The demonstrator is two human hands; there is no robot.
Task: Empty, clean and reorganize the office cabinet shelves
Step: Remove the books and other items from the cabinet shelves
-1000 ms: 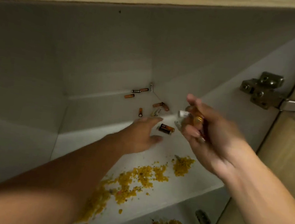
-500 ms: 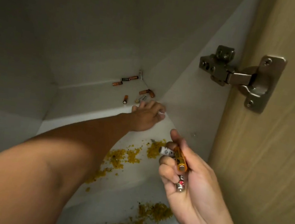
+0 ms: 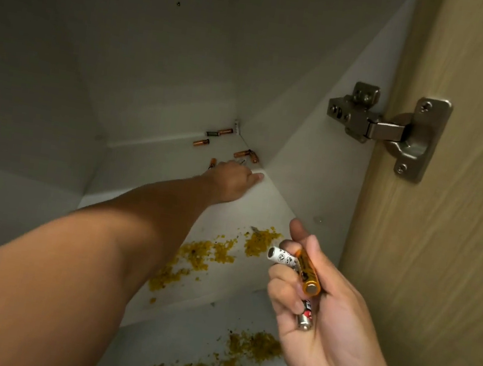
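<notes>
The left arm stretched deep into the cabinet, and the left hand (image 3: 233, 178) lay palm down on the upper shelf (image 3: 148, 176) near the back right corner. Its fingers pointed toward the loose batteries (image 3: 246, 154) there; whether they held anything could not be told, since the back of the hand hid them. The right hand (image 3: 310, 304) hovered in front of the shelves, palm up, fingers curled round 3 batteries: a white battery (image 3: 281, 256) poking out to the left, an orange battery (image 3: 308, 274) lying across the fingers, and a silver and red battery (image 3: 305, 317) below it.

To the right stood the open wooden door (image 3: 458, 244), fixed by a metal hinge (image 3: 390, 131) to the white side wall (image 3: 316, 150). Yellow crumbs (image 3: 202, 255) lay scattered over the front of the upper shelf, just beside the right hand, and more of them spread across the lower shelf (image 3: 186, 342). The left forearm crossed above part of the crumbs.

About 6 small batteries remained at the back of the upper shelf, mostly orange with dark ends, 1 dark green. 2 lay along the rear wall, 1 just in front of them, 2 touching by the right wall, and 1 right at the left hand's fingers.
</notes>
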